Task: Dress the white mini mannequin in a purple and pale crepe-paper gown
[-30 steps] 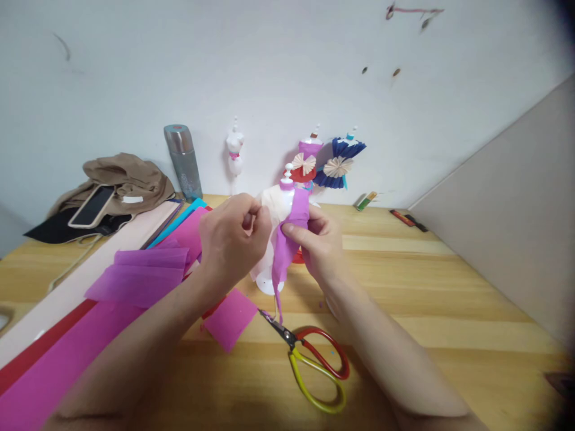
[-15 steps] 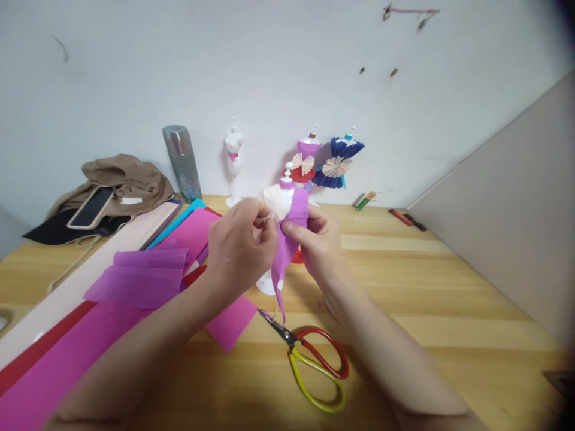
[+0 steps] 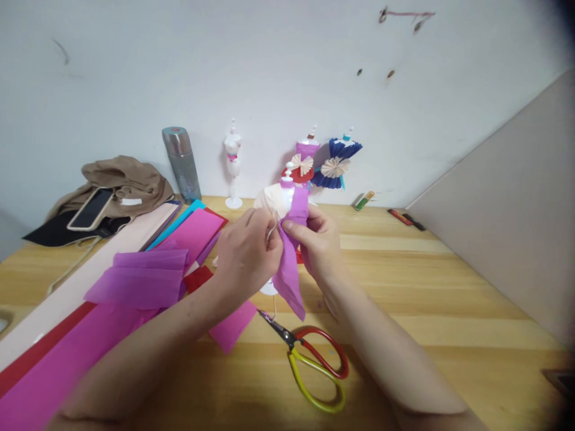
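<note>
A small white dress-form mannequin (image 3: 288, 172) stands upright between my hands, with pale cream crepe paper (image 3: 268, 196) on one shoulder and purple crepe paper (image 3: 290, 281) over the other, hanging down its front. My right hand (image 3: 321, 239) pinches the purple paper against the waist, thumb in front. Close beside it, my left hand (image 3: 251, 248) is closed, with a thin pale string (image 3: 272, 226) showing at its fingertips. The mannequin's lower body is mostly hidden behind the hands and paper. Below them lie scissors (image 3: 290, 338) with one red and one yellow handle, blades slightly apart.
Sheets of pink paper (image 3: 197, 227) and folded purple paper (image 3: 144, 278) spread over the left. Behind stand a bare mannequin (image 3: 233, 158), two dressed mannequins (image 3: 336, 164) and a grey flask (image 3: 182, 164). A phone (image 3: 91, 208) rests by brown cloth (image 3: 130, 182). A glue stick (image 3: 364, 200) lies near the wall.
My left hand has shifted slightly down and right, its fingers turning inward. The purple paper's loose lower end has swung right and spread wider. My right hand keeps its place.
</note>
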`<state>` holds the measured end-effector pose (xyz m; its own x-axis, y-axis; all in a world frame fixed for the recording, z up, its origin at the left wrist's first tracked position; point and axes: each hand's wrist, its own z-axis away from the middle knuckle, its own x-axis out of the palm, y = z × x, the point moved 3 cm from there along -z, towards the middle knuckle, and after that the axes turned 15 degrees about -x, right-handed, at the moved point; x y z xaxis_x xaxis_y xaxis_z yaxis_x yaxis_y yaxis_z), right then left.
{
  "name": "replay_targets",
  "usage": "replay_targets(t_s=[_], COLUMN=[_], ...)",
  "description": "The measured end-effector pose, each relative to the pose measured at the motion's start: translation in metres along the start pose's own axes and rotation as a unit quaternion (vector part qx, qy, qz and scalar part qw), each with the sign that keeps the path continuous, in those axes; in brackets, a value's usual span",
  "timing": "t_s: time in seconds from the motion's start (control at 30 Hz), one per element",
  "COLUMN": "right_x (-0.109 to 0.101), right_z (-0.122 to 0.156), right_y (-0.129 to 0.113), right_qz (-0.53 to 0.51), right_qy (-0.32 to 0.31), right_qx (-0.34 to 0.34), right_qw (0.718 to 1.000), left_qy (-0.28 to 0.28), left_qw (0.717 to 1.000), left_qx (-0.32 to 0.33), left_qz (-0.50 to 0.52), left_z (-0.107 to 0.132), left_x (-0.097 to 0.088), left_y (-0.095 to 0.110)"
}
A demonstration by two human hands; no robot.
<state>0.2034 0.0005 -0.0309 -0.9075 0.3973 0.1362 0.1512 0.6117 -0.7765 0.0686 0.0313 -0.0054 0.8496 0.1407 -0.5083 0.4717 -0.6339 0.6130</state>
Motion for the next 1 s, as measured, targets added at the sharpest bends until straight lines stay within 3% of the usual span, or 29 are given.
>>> replay_targets(t_s=[0.17,0.33,0.6,0.77,1.0], right_x=[0.0,0.0,-0.003,-0.003,-0.004], right_z=[0.0,-0.001,-0.002,-0.003,-0.004], right_y=[-0.001,-0.001,0.001,0.001,0.004], right_qz=[-0.011,-0.025,0.005,0.0,-0.002], right_qy=[0.007,0.005,0.007,0.003,-0.014], right_qx=[-0.011,-0.005,-0.008,-0.008,0.007], right_qw=[1.0,1.0,1.0,1.0,1.0], left_qy=[-0.011,-0.075,-0.127,-0.137,-0.116], left_qw=[1.0,0.994,0.979,0.97,0.977], left_qx=[0.008,-0.033,-0.115,-0.15,-0.141], left_qz=[0.009,0.072,0.107,0.137,0.109], left_z=[0.002,0.0,-0.002,-0.004,-0.007], left_x=[-0.003,-0.008,-0.002,0.001,0.003], left_y=[0.003,0.005,0.0,-0.005,-0.008])
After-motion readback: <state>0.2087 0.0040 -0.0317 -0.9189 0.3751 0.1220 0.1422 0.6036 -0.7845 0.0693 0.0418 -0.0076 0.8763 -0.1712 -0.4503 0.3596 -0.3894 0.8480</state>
